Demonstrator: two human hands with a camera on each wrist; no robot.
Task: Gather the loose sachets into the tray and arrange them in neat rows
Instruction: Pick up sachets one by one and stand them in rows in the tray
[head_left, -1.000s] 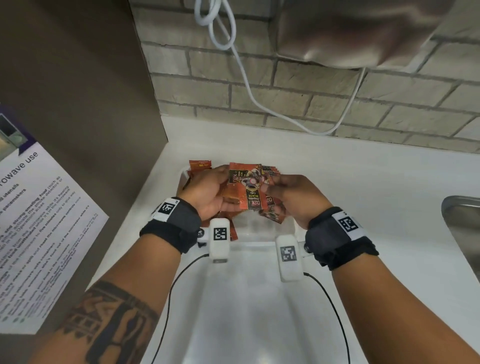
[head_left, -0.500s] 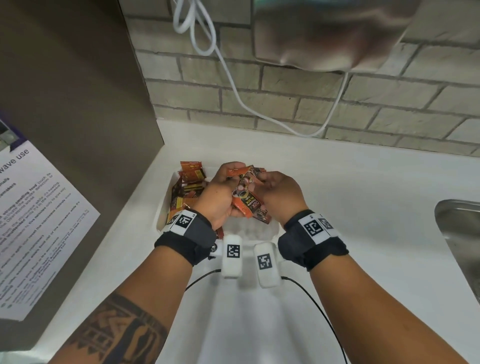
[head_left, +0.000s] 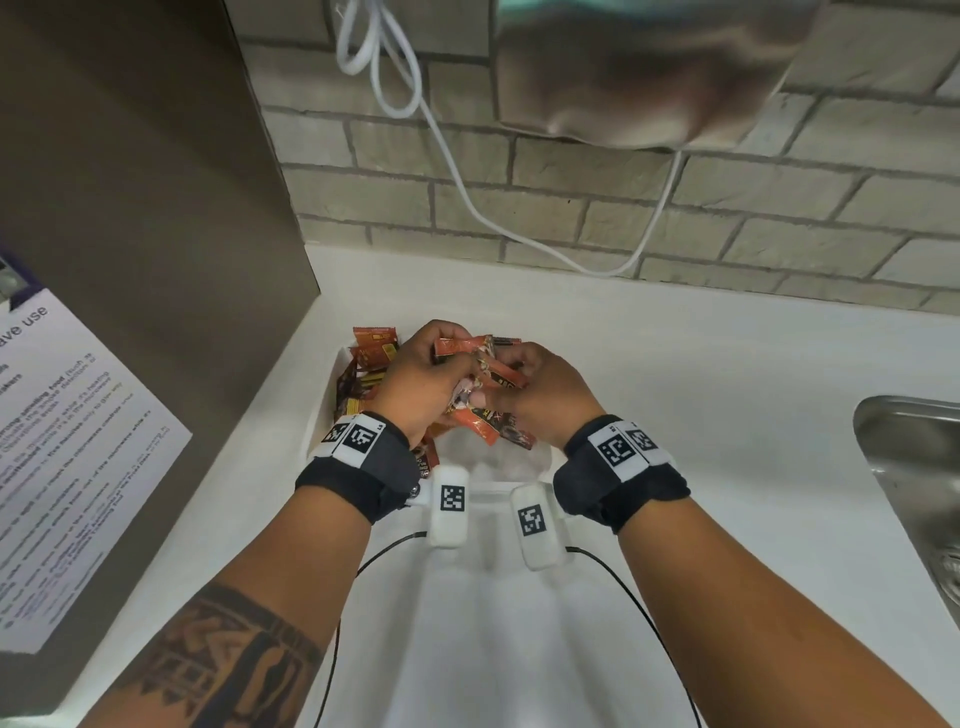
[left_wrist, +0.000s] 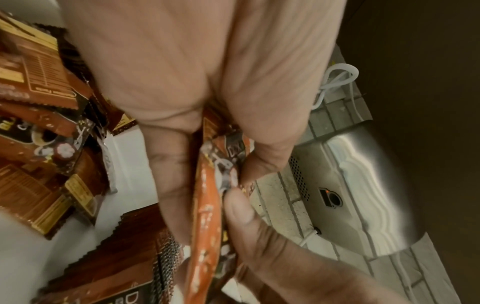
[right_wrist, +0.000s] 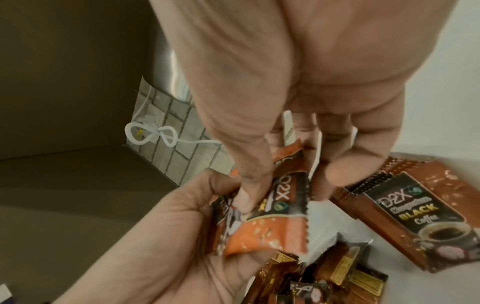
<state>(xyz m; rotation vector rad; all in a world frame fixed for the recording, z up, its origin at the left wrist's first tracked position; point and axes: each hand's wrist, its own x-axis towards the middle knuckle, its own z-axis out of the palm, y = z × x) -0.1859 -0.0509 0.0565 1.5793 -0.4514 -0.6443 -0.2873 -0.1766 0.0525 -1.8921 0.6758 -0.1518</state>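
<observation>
Since 1 s ago you've pulled both hands closer w/ the fanned sachets (head_left: 480, 364) bunched, left hand (head_left: 415, 384) and right hand (head_left: 545, 395) both pinching them over the tray (head_left: 332, 384) at 12 o'clock; squaring step, next lay them in a row beside the sachets at 10.

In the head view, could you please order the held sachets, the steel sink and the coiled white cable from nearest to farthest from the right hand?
1. Held sachets: gripped in the right hand itself.
2. Steel sink: off to the right, at the counter's edge.
3. Coiled white cable: high on the brick wall, upper left.

It looked like a shared office pantry: a white counter (head_left: 701, 374) under a brick wall (head_left: 727, 208), a steel sink (head_left: 914, 467), a posted microwave-use notice (head_left: 62, 447).
</observation>
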